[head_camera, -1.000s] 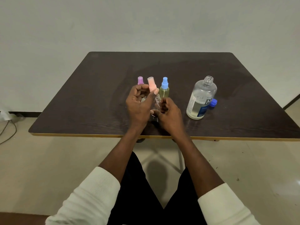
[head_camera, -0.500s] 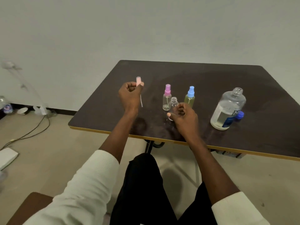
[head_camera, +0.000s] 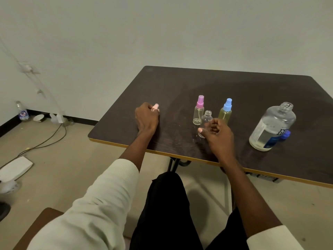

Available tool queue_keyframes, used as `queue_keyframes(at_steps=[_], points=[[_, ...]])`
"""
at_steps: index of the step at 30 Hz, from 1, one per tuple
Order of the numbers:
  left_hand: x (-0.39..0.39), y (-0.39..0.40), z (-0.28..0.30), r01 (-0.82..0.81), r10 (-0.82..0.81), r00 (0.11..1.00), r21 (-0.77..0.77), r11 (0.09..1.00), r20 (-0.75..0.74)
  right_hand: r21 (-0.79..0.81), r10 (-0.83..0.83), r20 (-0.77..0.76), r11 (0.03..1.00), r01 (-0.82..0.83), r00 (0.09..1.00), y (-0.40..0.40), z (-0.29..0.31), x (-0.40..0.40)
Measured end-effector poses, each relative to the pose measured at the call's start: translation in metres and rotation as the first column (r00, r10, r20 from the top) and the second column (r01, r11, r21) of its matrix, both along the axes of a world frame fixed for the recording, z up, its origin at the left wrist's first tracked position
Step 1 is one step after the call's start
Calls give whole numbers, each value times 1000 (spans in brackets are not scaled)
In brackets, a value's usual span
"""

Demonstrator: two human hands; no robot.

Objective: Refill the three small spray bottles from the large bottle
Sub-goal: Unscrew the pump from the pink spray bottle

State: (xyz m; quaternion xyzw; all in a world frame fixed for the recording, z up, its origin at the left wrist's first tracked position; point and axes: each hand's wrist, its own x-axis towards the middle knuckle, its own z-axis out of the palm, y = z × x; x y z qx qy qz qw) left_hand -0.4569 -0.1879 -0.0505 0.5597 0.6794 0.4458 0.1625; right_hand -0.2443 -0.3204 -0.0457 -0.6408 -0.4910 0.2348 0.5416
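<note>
Head view: your left hand [head_camera: 146, 118] rests on the surface [head_camera: 180, 83], closed around the pink spray cap [head_camera: 155, 107]. Your right hand [head_camera: 217, 135] loosely grips the uncapped small bottle [head_camera: 206, 118], upright beside the pink-topped bottle [head_camera: 198, 112] and blue-topped bottle [head_camera: 225, 112]. Well right stands the open large bottle [head_camera: 272, 127], its blue cap [head_camera: 285, 135] alongside.

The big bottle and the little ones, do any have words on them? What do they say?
"re" over "nu", white letters cut off at the label's edge: on the blue label of the large bottle.
Smaller print on that label: too blurred to read.
Floor bottle label: too small to read.
Small spray bottles: no words visible.
</note>
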Motion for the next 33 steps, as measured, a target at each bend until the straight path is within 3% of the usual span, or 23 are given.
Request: queue_keyframes(at_steps=[33], points=[[2, -6, 3, -46, 45, 997, -19, 999, -59, -20, 18, -23, 1000, -18, 1000, -4, 2, 1]])
